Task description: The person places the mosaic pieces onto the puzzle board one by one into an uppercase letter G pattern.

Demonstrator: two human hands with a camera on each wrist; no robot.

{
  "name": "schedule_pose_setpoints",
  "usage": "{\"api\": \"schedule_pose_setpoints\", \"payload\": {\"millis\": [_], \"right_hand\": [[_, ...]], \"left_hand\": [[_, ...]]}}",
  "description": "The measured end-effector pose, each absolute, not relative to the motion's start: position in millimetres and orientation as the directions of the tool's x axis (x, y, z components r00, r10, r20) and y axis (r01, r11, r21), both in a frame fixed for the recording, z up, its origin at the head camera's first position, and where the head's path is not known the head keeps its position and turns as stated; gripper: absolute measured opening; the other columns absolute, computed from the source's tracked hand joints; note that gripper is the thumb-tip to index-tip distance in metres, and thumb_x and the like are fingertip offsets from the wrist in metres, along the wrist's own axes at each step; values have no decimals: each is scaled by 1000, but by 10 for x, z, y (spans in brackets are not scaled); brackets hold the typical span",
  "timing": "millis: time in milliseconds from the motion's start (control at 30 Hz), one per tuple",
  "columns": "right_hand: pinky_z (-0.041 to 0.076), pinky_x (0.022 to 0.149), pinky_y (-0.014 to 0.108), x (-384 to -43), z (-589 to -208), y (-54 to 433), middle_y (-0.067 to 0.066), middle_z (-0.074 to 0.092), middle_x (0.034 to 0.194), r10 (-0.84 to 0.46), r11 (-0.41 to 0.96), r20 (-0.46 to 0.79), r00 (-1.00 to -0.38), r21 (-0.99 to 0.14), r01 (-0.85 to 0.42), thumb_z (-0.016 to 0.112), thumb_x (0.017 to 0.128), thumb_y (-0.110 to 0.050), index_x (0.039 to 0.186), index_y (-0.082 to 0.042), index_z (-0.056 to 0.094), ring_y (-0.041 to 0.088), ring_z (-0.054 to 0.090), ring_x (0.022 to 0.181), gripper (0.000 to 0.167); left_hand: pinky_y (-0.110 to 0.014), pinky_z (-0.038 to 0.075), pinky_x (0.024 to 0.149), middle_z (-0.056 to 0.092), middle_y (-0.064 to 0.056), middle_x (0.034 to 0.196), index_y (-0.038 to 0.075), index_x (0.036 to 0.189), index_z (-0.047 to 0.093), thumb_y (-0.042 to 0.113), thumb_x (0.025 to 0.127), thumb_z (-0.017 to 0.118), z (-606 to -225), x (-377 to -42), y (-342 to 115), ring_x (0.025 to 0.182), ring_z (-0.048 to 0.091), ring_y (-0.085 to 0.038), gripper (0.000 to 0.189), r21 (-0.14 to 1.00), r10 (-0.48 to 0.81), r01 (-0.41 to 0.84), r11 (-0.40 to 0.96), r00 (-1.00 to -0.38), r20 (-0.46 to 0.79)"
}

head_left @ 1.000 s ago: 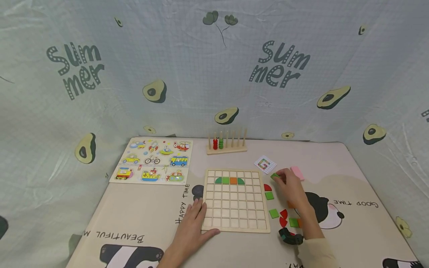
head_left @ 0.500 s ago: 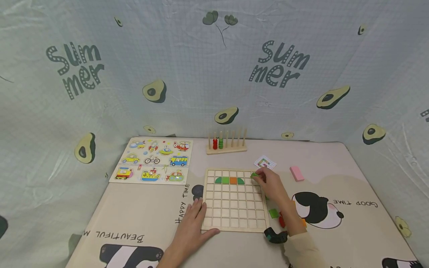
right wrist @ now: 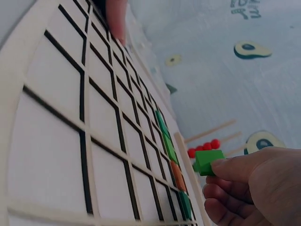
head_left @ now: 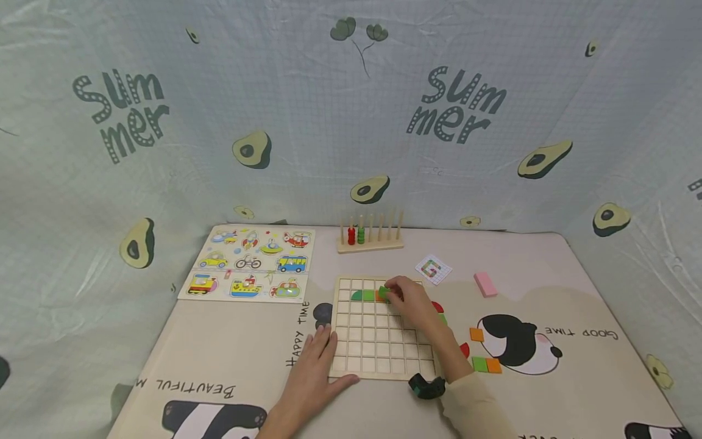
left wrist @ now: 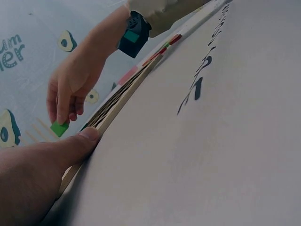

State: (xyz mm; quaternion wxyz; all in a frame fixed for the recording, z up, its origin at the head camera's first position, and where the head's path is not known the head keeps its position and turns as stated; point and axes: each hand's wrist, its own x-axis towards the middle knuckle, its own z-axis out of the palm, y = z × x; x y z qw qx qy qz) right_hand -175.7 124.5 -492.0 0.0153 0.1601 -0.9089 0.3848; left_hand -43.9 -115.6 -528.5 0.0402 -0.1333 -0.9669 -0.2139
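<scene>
My right hand (head_left: 412,303) pinches a green square tile (right wrist: 208,162) between thumb and fingertips, held above the upper part of a wooden grid board (head_left: 384,366). Under it, one row of the board holds a dark green quarter-round tile (head_left: 357,296), a light green square tile (head_left: 369,295) and an orange tile (right wrist: 178,177). Another dark green tile (right wrist: 185,205) ends that row in the right wrist view. My left hand (head_left: 312,372) rests at the board's left edge with fingers straight, its thumb (left wrist: 87,136) along the near corner.
Right of the board lie loose red, green and orange tiles (head_left: 493,366), partly behind my right arm. A pattern card (head_left: 434,269) and a pink block (head_left: 485,285) lie beyond. A peg rack with beads (head_left: 370,245) and a vehicle puzzle board (head_left: 249,263) stand at the back.
My right hand has carried the green square tile leftward from beside the pink block to over the board's filled row. The left hand has stayed in place.
</scene>
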Motion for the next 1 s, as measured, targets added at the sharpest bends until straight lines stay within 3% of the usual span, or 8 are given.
{"api": "schedule_pose_setpoints", "payload": {"millis": [233,567,733,1000], "right_hand": [[56,74,26,-1746,-4986,1053,0,69,94,-329,641,122,-936,-700,-316,68,95,-11,109,-7,68,9,60,83,15],[52,68,20,-1717,-5051,888,-2,68,91,-376,640,118,-919,-684,-349,68,96,-13,105,-10,69,5,57,78,10],[55,73,22,-1690,-5048,835,-3,69,96,-394,637,83,-915,-694,-337,66,97,-16,109,-10,68,6,60,83,13],[57,75,24,-1696,-5113,772,-2,67,99,-426,685,108,-898,-610,-398,65,98,-20,111,-11,69,8,61,86,16]], "left_hand": [[-49,32,125,46,-17,154,0,144,52,70,82,65,-5313,-439,-1157,148,39,-32,94,386,240,281,879,-959,150],[-51,32,124,46,-18,154,-1,143,52,69,83,65,-5300,-443,-1163,148,39,-33,93,396,242,278,875,-960,139],[-50,32,125,46,-18,154,0,143,52,69,83,65,-5306,-444,-1166,148,39,-33,93,386,245,283,878,-959,145],[-51,34,124,47,-18,153,-1,143,52,69,82,66,-5319,-445,-1165,147,40,-33,93,381,244,290,878,-955,166]]}}
